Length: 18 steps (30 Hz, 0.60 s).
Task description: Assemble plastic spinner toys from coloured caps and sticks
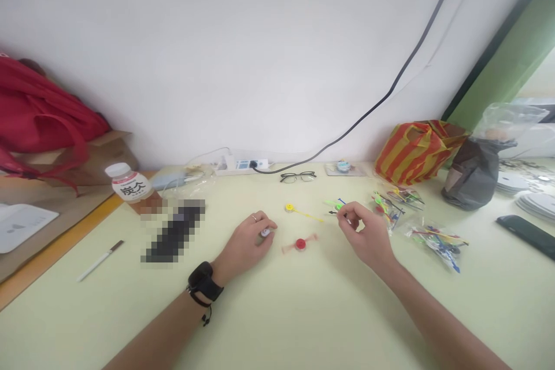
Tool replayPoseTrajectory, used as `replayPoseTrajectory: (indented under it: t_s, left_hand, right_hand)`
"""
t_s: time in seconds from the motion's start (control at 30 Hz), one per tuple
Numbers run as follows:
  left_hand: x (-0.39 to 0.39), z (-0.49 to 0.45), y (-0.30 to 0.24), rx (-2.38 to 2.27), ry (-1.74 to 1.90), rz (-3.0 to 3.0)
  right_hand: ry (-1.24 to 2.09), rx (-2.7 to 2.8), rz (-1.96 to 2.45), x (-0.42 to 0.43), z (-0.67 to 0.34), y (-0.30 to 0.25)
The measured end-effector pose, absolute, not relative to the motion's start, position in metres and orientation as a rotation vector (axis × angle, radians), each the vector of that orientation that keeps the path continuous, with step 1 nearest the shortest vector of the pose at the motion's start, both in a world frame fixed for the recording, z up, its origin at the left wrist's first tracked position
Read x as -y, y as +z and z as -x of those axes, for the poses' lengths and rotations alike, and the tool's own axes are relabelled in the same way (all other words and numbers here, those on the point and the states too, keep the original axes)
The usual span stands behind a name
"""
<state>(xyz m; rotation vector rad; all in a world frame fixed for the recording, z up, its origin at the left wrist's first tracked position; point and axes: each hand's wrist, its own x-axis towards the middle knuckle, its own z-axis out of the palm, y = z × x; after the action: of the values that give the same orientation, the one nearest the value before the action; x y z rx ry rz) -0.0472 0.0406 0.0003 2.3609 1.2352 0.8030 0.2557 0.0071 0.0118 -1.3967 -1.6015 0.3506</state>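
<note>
My left hand [249, 239] is closed around a small white round disc [265, 232], low over the table. My right hand [366, 227] pinches a small black arrow pointer [333, 213], whose tip sticks out to the left of the fingertips. Just behind those fingertips lies a green disc [339, 207] with green and blue arrows around it. Between my hands sits a red disc [300, 244] whose red arrow is blurred, as if spinning. Farther back is a yellow disc [289, 207] with a long yellow arrow [309, 215].
Plastic bags of coloured arrows [440, 243] lie right of my right hand. Eyeglasses [298, 177] and a power strip [243, 166] are near the wall. At the left stand a drink bottle [134, 189] and a pen [100, 261]. A striped bag [416, 153] sits back right.
</note>
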Motion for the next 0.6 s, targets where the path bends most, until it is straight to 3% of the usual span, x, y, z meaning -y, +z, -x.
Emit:
replayPoseTrajectory:
  t_s: [0.3,0.6]
  left_hand:
    - [-0.0389,0.0484,-0.0010,-1.291,0.682,-2.360]
    - [-0.0372,0.0498,-0.0021,-1.328,0.699,-2.354]
  right_hand:
    - [0.277,1.391,1.408,-0.0065,-0.2554,0.0132]
    - [0.478,1.310,1.357,-0.0053,-0.2503,0.0180]
